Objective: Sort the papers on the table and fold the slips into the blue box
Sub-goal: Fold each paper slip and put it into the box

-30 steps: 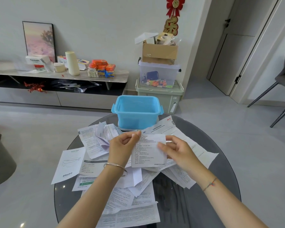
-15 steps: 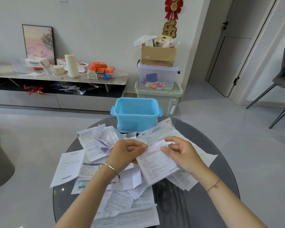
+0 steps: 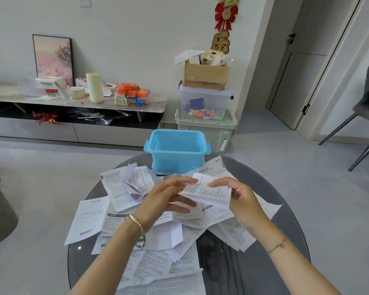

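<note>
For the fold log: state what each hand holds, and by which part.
One printed slip, partly folded: the left hand pinches its left edge, the right hand its right side.

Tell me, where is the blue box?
Head view: the blue box stands centre frame at the far edge of the glass table, just beyond the scattered papers.

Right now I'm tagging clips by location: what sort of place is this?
Probably a home living room: a low console along the wall, a framed picture propped on it, and a red festive ornament hanging above stacked storage boxes.
</note>
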Tool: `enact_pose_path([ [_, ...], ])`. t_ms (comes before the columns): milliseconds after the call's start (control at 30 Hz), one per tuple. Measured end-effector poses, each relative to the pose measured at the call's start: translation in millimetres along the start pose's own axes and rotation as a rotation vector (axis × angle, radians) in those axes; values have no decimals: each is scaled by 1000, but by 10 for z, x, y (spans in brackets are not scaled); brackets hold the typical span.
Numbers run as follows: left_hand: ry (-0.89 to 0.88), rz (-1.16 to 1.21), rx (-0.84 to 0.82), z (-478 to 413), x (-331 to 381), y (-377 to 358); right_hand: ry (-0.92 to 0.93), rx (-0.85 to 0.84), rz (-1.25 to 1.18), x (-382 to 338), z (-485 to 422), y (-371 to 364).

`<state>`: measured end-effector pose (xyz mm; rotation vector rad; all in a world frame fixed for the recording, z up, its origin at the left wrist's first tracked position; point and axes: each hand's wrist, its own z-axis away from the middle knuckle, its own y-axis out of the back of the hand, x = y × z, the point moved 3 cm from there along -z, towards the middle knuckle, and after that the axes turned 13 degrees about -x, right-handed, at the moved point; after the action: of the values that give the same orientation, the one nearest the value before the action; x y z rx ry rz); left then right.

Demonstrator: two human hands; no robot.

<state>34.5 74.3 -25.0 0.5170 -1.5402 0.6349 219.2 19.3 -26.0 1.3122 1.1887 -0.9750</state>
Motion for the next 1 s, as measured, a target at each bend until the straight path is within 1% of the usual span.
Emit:
enact_pose_path([
  [67,-28,-51,-55,-2,-5,-18,-3,-5,-80,-11,0,8],
  [100,-53,-78,-42,-7,-8,-26,-1,-13,-103,-18,4,2],
  [200,-135,-139,93,-24,-4,-15,29,-39,-142,-54,11,-28],
  [267,-172,-183,172,-30,-5,16,35,-26,-164,-70,6,-34],
  [333,-190,-199,194,-29,-15,33,49,3,-168,-72,1,-36],
  [433,-200,-158,203,-24,-37,5,55,50,-142,-61,7,-50],
  [567,-220,-76,257,-48,-54,-67,55,126,-92,-82,17,-69],
  [767,-211,55,316,-69,-80,-144,38,208,-135,-49,31,-114],
  [1000,-170,23,294,-80,-106,-201,29,301,-40,-7,42,-116],
])
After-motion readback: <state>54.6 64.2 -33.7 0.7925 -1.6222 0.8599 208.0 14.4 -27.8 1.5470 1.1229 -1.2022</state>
